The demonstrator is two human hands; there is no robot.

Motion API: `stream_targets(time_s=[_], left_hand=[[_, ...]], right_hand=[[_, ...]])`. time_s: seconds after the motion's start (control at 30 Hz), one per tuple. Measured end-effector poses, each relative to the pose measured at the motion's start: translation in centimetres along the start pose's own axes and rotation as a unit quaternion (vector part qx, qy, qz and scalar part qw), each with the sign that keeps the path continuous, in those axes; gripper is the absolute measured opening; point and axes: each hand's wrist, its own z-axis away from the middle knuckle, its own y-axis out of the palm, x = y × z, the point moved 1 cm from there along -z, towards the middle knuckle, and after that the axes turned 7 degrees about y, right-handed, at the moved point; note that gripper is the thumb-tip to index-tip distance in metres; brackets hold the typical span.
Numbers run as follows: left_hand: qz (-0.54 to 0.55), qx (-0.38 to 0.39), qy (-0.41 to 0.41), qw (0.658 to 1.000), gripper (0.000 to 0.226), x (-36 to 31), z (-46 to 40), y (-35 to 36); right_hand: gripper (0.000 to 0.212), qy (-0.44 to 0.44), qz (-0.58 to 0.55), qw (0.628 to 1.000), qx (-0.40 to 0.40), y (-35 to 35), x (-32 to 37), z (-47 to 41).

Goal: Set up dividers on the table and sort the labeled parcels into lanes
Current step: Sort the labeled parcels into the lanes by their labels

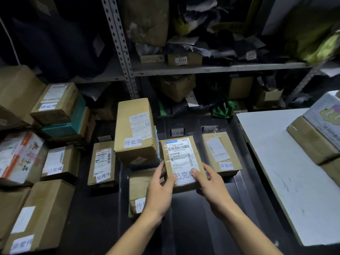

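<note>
A small brown parcel [181,159] with a barcode label and a white tag is held over the dark table [193,218]. My left hand [161,188] grips its near left edge, thumb on top. My right hand [211,183] grips its near right edge, thumb on the tag. Dark upright dividers [239,183] split the table into lanes. A labeled parcel [220,153] lies in the lane to the right. A tall labeled box [135,131] stands on a flat parcel [139,188] in the lane to the left. Another parcel [102,162] lies further left.
Several labeled boxes [55,103] are piled at the left, one [40,216] at the near left corner. A white board [287,172] lies at the right with boxes [316,137] on it. Metal shelving [211,69] full of parcels and bags stands behind the table.
</note>
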Motion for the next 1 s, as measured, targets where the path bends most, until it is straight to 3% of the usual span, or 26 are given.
stream_targets(time_s=[0.23,0.37,0.53,0.77,1.0], left_hand=[[-0.097,0.014,-0.031,0.995,0.040,1.6,-8.4,6.5],[-0.103,0.020,-0.082,0.991,0.037,3.0,-13.5,7.5],[-0.112,0.016,-0.137,0.984,0.039,6.2,-17.8,8.1],[-0.155,0.004,-0.172,0.973,0.025,10.6,-21.2,8.2],[-0.196,-0.010,-0.189,0.962,0.036,12.4,-22.6,9.4]], right_hand=[[0.026,0.013,0.031,0.999,-0.041,-2.3,-0.3,-9.6],[0.035,0.009,0.111,0.993,-0.047,-2.5,0.4,-14.7],[0.035,0.052,0.112,0.990,-0.067,-1.0,-0.5,-19.6],[0.033,0.079,0.070,0.988,-0.112,1.0,-4.1,-22.9],[0.035,0.073,0.116,0.985,-0.108,0.2,-5.0,-24.9]])
